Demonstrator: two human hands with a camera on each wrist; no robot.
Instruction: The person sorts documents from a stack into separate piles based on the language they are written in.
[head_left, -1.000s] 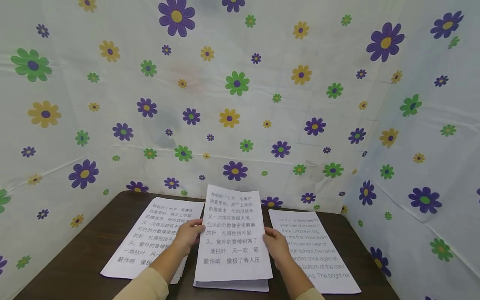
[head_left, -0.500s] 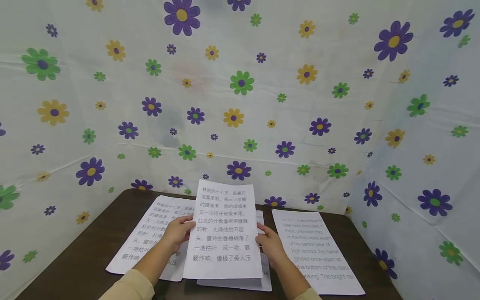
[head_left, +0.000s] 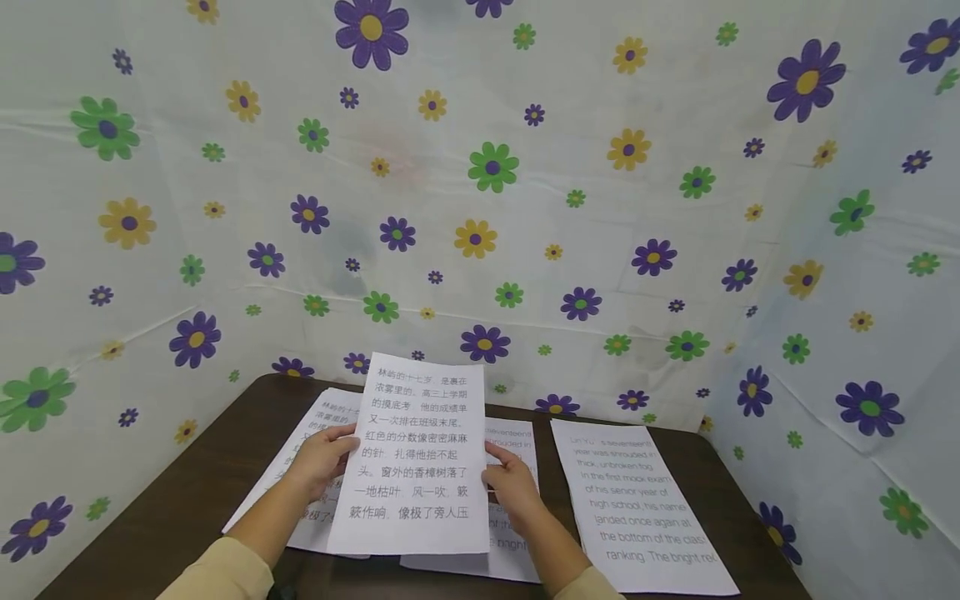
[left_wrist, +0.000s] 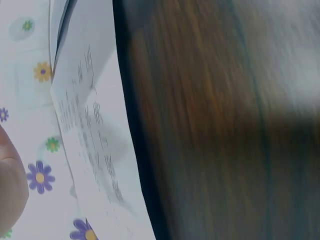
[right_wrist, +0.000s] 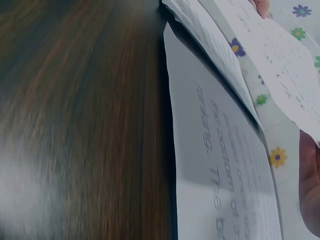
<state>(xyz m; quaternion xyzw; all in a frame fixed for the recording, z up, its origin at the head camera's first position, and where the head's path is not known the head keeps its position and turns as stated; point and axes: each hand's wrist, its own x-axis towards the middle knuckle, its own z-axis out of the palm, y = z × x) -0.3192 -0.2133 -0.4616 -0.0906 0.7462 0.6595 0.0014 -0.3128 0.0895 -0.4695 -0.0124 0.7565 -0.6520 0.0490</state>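
In the head view, both hands hold a white sheet of paper printed with Chinese text, raised and tilted toward me. My left hand pinches its left edge, and my right hand pinches the right edge. Whether it is one sheet or several, I cannot tell. Partly behind it on the left lies a stack of paper with the same Chinese text. English-printed paper lies under the held sheet's right side. The right wrist view catches the held sheet above the lying papers.
Another English-printed paper stack lies at the right of the dark wooden table. White cloth with purple, green and yellow flowers encloses the table at the back and both sides.
Both hands have carried the Chinese sheet leftward from the middle, over the left stack. More of the English paper beneath is uncovered. The view has shifted slightly.
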